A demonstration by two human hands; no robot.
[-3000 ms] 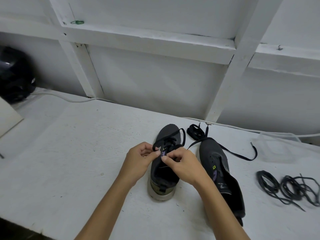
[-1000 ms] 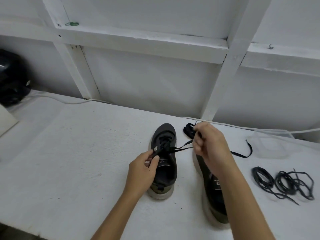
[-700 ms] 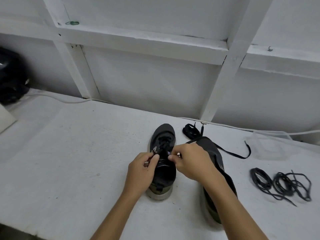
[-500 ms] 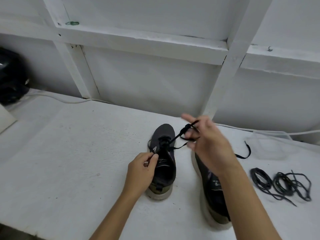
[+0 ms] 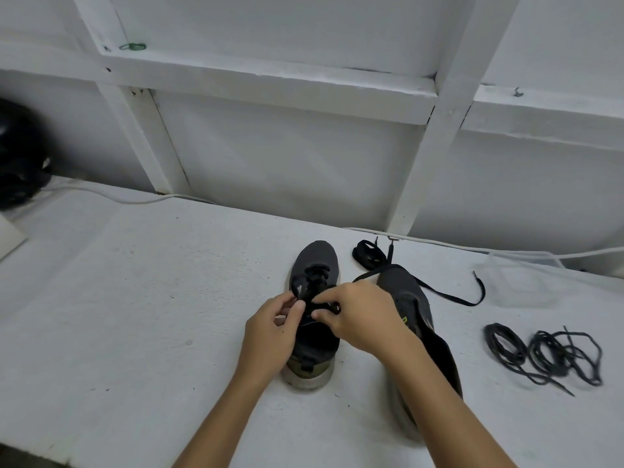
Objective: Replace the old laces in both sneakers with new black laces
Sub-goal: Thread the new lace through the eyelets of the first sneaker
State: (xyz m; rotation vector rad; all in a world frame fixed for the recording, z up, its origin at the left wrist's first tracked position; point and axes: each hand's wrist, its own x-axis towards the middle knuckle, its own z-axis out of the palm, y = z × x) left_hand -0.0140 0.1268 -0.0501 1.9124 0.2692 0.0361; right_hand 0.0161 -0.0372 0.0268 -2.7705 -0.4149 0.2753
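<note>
Two dark grey sneakers stand toe-away on the white table. The left sneaker has black lace crossed through its front eyelets. My left hand pinches its left eyelet edge. My right hand pinches the black lace at the sneaker's right eyelets; the lace trails right over the right sneaker onto the table. My right forearm covers much of the right sneaker. A coiled black lace lies beyond the shoes.
A tangle of dark old laces lies at the right. A clear plastic bag sits behind them. A white cable runs along the wall. A black helmet-like object sits at far left. The table's front edge is near.
My right hand, raised to the right pulling the lace half a second ago, has come back down to the left sneaker's eyelets. My left hand stayed on the sneaker.
</note>
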